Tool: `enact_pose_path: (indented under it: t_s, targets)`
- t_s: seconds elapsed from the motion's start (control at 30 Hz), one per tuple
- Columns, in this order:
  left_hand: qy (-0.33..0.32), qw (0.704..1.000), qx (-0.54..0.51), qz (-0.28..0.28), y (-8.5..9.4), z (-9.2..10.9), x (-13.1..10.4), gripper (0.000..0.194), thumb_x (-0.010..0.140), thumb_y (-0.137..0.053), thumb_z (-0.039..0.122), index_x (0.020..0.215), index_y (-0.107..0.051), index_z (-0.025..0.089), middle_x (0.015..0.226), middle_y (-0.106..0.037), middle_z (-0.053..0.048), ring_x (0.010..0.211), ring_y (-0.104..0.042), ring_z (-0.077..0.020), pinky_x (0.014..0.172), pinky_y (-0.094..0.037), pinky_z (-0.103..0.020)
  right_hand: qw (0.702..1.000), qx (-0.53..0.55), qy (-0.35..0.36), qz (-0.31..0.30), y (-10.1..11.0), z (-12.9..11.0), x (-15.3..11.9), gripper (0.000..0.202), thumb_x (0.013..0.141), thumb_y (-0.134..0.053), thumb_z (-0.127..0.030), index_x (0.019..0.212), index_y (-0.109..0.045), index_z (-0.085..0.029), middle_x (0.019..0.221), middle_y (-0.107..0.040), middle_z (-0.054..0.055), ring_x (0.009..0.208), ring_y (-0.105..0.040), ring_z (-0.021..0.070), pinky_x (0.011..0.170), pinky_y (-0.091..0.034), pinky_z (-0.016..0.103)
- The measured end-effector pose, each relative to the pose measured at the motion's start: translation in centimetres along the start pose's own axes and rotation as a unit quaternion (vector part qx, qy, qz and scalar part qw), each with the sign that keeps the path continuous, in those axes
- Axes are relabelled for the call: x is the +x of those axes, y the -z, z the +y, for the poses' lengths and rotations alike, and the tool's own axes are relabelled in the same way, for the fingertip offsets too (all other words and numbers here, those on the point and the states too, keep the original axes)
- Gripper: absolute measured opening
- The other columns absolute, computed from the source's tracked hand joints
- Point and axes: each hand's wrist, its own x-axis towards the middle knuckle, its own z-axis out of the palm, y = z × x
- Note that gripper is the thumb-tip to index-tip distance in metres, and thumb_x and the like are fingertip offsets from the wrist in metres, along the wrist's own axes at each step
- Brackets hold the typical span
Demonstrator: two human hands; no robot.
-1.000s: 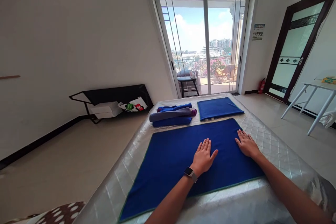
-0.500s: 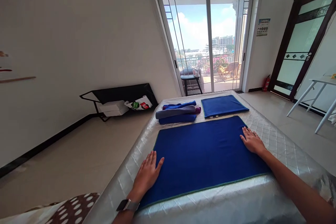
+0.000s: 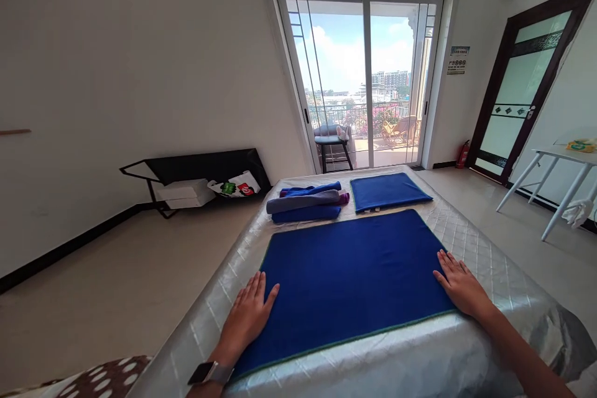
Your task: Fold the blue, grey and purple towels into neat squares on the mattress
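Observation:
A dark blue towel [image 3: 349,280] with a green stitched edge lies spread flat on the silvery quilted mattress [image 3: 494,267]. My left hand [image 3: 247,311] rests palm down on the towel's left edge, fingers stretched out. On the opposite edge lies my right hand [image 3: 461,283], also flat, with its fingers extended. Neither hand grips anything. Beyond the spread towel sits a folded blue towel [image 3: 389,191]. To its left is a pile of rolled or folded cloths [image 3: 308,202] in blue, grey-blue and purple.
A black-framed rack [image 3: 200,168] with white boxes [image 3: 186,193] stands by the left wall. Behind the mattress are a stool [image 3: 333,146] and a sliding glass door [image 3: 366,74]. A white table [image 3: 562,152] is at the right. Brown dotted fabric [image 3: 109,379] shows at lower left.
My right hand has slid down and outward along the towel's right edge, and the wrinkles near it have smoothed out. My left hand stays on the left edge. The view has shifted slightly.

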Motion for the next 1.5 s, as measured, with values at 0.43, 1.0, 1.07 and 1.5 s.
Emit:
enact_pose_path:
  t_s: [0.43,1.0,1.07,1.5]
  targets:
    - [-0.229,0.969,-0.092,0.007,5.5,23.8,2.0,0.069,0.102,-0.016,0.056,0.153,-0.034,0.012,0.160,-0.033,-0.011,0.149,-0.027,-0.0215,0.122,-0.027,-0.041,0.999,0.028,-0.016,0.018,-0.2,-0.8,0.0,0.068,0.100,-0.020,-0.050,0.156,-0.028,-0.011,0.161,-0.029,0.009,0.150,-0.023,0.0218,0.123,-0.018,0.045]
    - [-0.018,0.998,0.055,-0.008,-0.4,-1.6,-5.0,0.055,0.096,-0.027,0.032,0.143,-0.052,0.018,0.154,-0.044,-0.010,0.145,-0.035,-0.0283,0.117,-0.032,-0.047,1.000,0.007,0.005,0.027,-0.6,-0.2,0.1,0.068,0.099,-0.022,-0.048,0.155,-0.032,-0.012,0.160,-0.031,0.010,0.149,-0.025,0.0228,0.122,-0.022,0.046]
    - [-0.028,0.998,0.060,0.007,-0.8,-2.5,-5.7,0.053,0.094,-0.030,0.027,0.138,-0.059,0.022,0.153,-0.046,-0.008,0.145,-0.036,-0.0281,0.117,-0.032,-0.047,1.000,0.009,0.007,0.028,-0.5,0.0,0.2,0.068,0.099,-0.021,-0.049,0.155,-0.032,-0.013,0.160,-0.032,0.010,0.149,-0.026,0.0238,0.121,-0.023,0.047]
    - [-0.076,0.995,0.017,0.070,-1.8,-2.9,-5.9,0.054,0.095,-0.024,0.030,0.133,-0.063,0.024,0.149,-0.052,-0.010,0.141,-0.042,-0.0300,0.111,-0.039,-0.054,1.000,0.019,-0.011,0.017,0.9,-0.3,-0.2,0.066,0.099,-0.022,-0.049,0.154,-0.036,-0.015,0.160,-0.033,0.008,0.148,-0.027,0.0227,0.121,-0.026,0.045]
